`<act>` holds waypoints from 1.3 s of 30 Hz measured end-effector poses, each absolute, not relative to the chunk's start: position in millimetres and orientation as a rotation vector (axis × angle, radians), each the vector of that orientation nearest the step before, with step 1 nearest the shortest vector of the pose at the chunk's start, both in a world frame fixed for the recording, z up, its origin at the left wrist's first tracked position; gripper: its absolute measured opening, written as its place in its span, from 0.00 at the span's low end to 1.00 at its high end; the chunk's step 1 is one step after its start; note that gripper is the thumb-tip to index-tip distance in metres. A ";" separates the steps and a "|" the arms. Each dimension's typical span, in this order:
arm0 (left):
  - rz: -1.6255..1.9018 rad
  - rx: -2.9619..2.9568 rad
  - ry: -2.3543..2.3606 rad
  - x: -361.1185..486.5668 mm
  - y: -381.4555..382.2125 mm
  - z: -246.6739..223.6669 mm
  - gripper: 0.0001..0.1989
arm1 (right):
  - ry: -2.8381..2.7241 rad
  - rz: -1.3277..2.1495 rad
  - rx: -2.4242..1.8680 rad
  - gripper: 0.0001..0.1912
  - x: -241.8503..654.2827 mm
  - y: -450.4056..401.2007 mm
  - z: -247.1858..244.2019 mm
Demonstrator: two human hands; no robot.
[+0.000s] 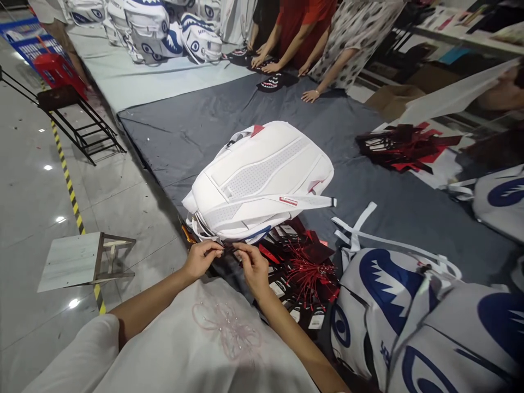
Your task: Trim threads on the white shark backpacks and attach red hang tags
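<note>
A white backpack (262, 169) lies on the dark grey cloth in front of me, its padded back and shoulder straps facing up. At its near lower edge, my left hand (202, 258) is closed in a pinch, thumb against fingers. My right hand (254, 267) pinches close beside it, the two sets of fingertips a short gap apart. Something small and dark shows between them, too small to name. Just right of my right hand lies a pile of black and red hang tags (309, 267) with red strings, partly under the backpack.
White backpacks with blue shark faces (388, 295) crowd the right front; more backpacks (147, 33) stand at the far left. Another tag pile (409, 144) lies at right. Across the table, other people's hands (272, 65) rest on black pieces. A stool (77, 262) stands left.
</note>
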State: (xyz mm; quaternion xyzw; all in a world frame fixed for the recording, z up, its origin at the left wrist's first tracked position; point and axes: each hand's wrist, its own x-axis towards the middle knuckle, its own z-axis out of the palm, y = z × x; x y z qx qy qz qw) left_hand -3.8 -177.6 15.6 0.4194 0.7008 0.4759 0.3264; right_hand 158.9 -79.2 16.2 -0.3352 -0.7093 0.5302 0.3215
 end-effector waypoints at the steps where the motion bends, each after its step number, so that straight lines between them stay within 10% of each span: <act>1: 1.280 1.038 1.815 -4.4 -177.4 15.1 0.09 | -1.830 1.489 -0.871 0.11 155.1 -78.8 16.3; 15: 1.411 0.934 1.758 -5.0 -162.3 15.0 0.07 | -1.389 2.189 -1.001 0.15 145.7 -64.4 23.5; 39: 1.052 1.137 1.611 -24.4 -157.9 37.5 0.06 | -1.692 1.956 -0.939 0.09 145.8 -68.9 20.4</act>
